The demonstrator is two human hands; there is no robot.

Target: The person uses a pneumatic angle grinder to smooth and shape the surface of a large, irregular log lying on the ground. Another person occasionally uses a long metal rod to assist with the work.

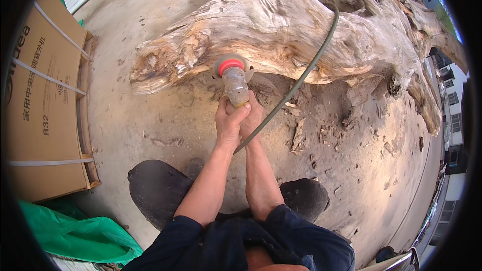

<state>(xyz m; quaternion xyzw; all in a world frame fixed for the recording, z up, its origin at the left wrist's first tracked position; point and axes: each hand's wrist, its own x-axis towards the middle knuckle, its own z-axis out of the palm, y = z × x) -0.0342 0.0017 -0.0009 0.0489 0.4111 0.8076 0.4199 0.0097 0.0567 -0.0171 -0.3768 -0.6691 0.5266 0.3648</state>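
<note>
Dusty grey, cylindrical handheld power tool with a red ring and a round grey disc (pixel 234 81), just above the middle of the view toward 12 o'clock. Its disc end points away from the wearer, at the lower edge of a large, pale, weathered log with twisted grain and orange-brown patches (pixel 281 30); whether disc and wood touch, I cannot tell. Two bare hands grasp the tool's near end: the left hand (pixel 229 120), thumb laid across the top, and the right hand (pixel 255 114), pressed close beside it. The log spreads from 10 o'clock over the top to between 2 and 3 o'clock. A dark green flexible hose (pixel 306 71) curves down from 1 o'clock across the log and passes out of sight by the right forearm. Brown, jagged wood flakes (pixel 298 135) lie between 3 and 4 o'clock on pale, dusty ground (pixel 116 115). At 9 o'clock stands a big brown cardboard box with white straps (pixel 60 78); at 8 o'clock, near the rim, lies a crumpled bright green plastic sheet (pixel 83 236)
</note>
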